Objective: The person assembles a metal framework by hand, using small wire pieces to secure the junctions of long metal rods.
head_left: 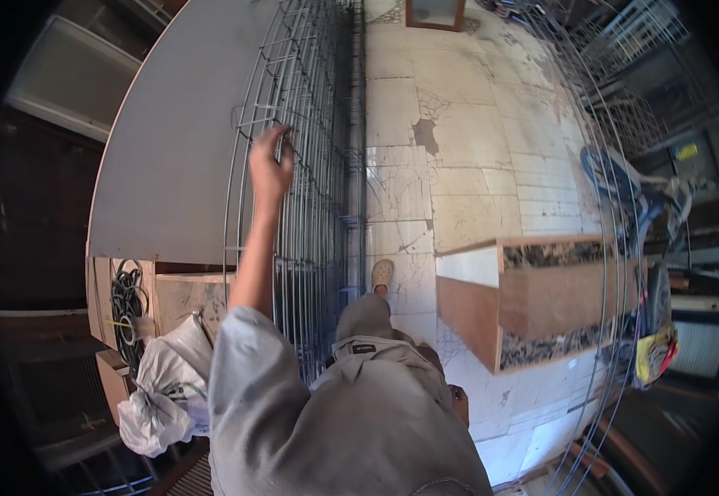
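Observation:
My left hand (272, 164) reaches forward over a long stack of steel rebar cages (314, 207). Its fingers are loosely bent, with a gap between thumb and fingers, and nothing I can make out lies in them. The fingertips are close to the upper bars; whether they touch is unclear. A thin wire loop sticks out beside the cages, just past the hand. Low at my right side, my right hand (460, 407) shows only in part beside my clothing. Something small and dark is at its upper edge, and its fingers are mostly hidden.
A grey panel (169, 140) flanks the cages at left. Below it are coiled black cable (130, 302) and a white sack (169, 380). A brown wooden box (554, 293) stands on the cracked tile floor (467, 198) at right, with long thin rods (616, 248) beyond it.

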`<move>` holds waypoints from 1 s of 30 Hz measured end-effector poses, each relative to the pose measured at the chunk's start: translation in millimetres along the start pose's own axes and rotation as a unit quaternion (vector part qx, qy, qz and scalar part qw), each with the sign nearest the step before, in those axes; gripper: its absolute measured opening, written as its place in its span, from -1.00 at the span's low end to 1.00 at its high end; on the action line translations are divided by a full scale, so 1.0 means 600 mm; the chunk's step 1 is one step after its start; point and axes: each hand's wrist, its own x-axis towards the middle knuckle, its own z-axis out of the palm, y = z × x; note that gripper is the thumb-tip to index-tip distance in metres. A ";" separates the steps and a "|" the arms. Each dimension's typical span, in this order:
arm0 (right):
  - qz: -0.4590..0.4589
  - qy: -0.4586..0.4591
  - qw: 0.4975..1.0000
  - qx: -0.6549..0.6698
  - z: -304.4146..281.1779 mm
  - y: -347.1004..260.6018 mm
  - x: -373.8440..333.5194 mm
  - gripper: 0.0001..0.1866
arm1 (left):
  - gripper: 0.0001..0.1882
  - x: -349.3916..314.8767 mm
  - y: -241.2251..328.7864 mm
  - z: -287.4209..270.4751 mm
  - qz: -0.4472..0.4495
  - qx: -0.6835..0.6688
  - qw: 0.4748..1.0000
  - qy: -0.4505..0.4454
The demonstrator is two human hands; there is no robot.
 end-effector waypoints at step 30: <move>-0.262 -0.127 0.941 -0.173 0.060 -0.683 0.193 -0.65 | -0.88 0.454 -0.160 0.012 0.109 0.152 0.917 -0.352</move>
